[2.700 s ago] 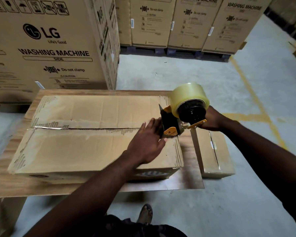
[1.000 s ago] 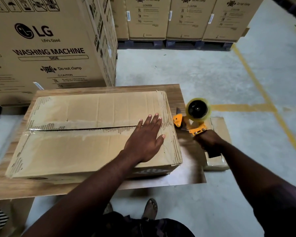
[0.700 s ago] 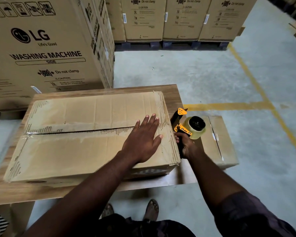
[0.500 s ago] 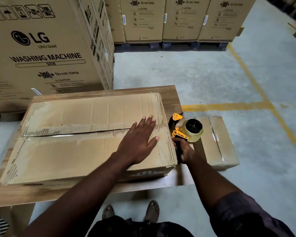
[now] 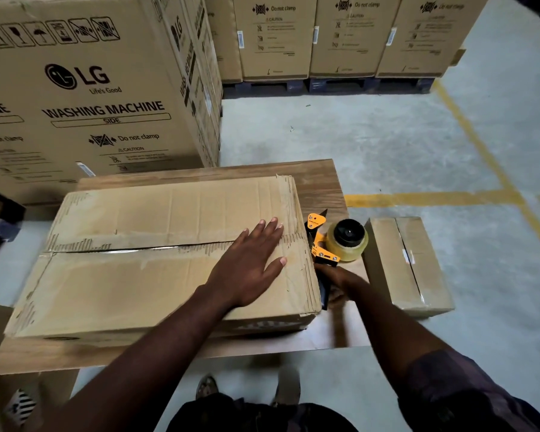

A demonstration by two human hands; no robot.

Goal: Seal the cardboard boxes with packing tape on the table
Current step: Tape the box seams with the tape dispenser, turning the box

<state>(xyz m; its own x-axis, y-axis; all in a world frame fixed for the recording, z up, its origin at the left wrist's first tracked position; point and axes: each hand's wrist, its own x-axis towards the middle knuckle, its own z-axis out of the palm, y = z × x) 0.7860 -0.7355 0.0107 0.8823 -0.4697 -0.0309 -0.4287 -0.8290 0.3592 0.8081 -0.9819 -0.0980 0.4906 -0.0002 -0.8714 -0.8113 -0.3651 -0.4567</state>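
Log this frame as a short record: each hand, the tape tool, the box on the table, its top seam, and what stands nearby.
left hand: flat on top of the cardboard box, fingers straight, near its right end
right hand: grips the handle of the tape dispenser
tape dispenser: low against the box's right end, over the table
seam: dark gap showing; tape cover unclear
small box: closed, on the floor right of the table
background: washing machine cartons

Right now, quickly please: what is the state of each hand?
Left hand: open, resting flat on top of the cardboard box.
Right hand: closed around the handle of the tape dispenser.
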